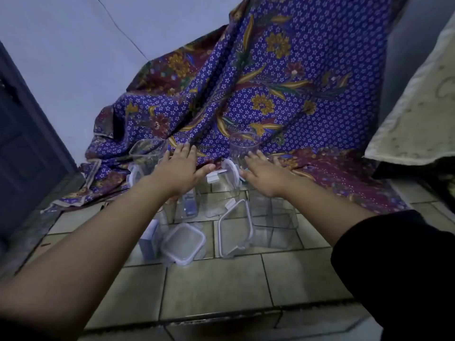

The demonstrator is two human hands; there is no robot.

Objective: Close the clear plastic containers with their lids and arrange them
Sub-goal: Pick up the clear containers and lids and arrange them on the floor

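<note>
Tiled floor (pixel 221 286) bears clear containers (pixel 273 225), lids (pixel 183 243), cloth (pixel 283 94).

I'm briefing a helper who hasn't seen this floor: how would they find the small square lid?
Start at the tiled floor in front of the purple batik cloth. Nearest the viewer, among the clear containers, lies the small square lid, flat, frosted and rounded, unlike the larger lid propped on edge beside it.

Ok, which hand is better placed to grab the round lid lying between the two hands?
Probably the right hand: its thumb lies right beside the round lid, while the left hand sits a little further off. Both hands are open and empty.
</note>
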